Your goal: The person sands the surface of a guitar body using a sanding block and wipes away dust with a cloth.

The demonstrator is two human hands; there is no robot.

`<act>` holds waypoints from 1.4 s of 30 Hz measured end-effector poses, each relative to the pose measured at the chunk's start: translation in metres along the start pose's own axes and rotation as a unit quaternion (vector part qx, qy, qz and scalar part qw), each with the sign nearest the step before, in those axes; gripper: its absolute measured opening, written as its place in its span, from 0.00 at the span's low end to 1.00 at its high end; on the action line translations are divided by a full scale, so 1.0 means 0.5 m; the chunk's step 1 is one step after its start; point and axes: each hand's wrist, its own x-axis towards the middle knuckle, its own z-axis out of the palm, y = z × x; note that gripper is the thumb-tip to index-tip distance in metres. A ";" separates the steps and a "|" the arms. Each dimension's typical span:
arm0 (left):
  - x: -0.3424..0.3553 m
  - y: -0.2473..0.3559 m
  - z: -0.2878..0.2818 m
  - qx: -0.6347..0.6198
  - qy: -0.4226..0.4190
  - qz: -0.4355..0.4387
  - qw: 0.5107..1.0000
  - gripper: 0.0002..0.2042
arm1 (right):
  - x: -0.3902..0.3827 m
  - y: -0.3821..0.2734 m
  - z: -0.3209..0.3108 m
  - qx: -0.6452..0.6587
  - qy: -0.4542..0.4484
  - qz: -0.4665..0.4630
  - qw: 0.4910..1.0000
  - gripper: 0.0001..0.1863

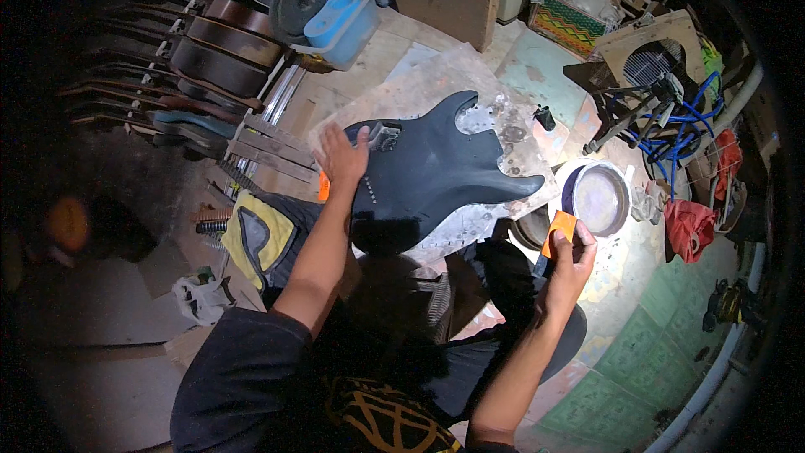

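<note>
A dark grey electric guitar body lies flat in front of me, its two horns pointing away to the right. Wet-looking drops and several small holes show on its face, along with a routed metal-looking cavity near its left edge. My left hand rests on that left edge with the fingers spread. Off to the right, my right hand pinches a flat orange piece that looks like sandpaper between thumb and fingers, clear of the guitar body. Close beyond that hand stands a round, pale basin.
A stained board lies under the guitar body. Guitars hang in a row at the far left, near a blue plastic tub. Blue hose coils at the right by a red cloth. A yellow-and-grey cloth sits left of my arm.
</note>
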 end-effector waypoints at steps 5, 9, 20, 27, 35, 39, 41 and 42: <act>-0.065 0.022 0.001 0.015 -0.016 0.147 0.989 0.46 | -0.005 -0.005 0.012 0.003 -0.015 -0.004 1.000 0.24; -0.086 0.034 -0.008 -0.011 -0.013 0.205 0.979 0.46 | -0.007 -0.011 0.012 0.001 -0.017 -0.003 1.000 0.23; -0.020 0.096 0.050 0.012 0.065 0.075 0.995 0.42 | -0.014 -0.022 0.021 0.028 -0.027 0.009 0.999 0.22; -0.034 0.352 0.069 -0.049 0.013 0.285 0.957 0.37 | -0.008 -0.008 0.026 0.029 -0.029 0.008 0.999 0.21; -0.191 0.414 0.070 -0.070 -0.050 0.455 0.886 0.36 | -0.011 -0.016 0.035 -0.016 -0.022 0.004 1.000 0.22; -0.232 0.321 0.030 -0.074 -0.098 0.498 0.858 0.36 | -0.009 -0.019 0.024 -0.011 -0.021 0.002 1.000 0.22; -0.203 0.248 0.019 -0.046 -0.065 0.448 0.890 0.36 | -0.015 -0.018 0.022 -0.014 -0.019 0.005 1.000 0.22; -0.183 0.222 -0.005 -0.037 -0.038 0.397 0.916 0.36 | -0.014 -0.016 0.020 -0.017 -0.015 -0.001 1.000 0.22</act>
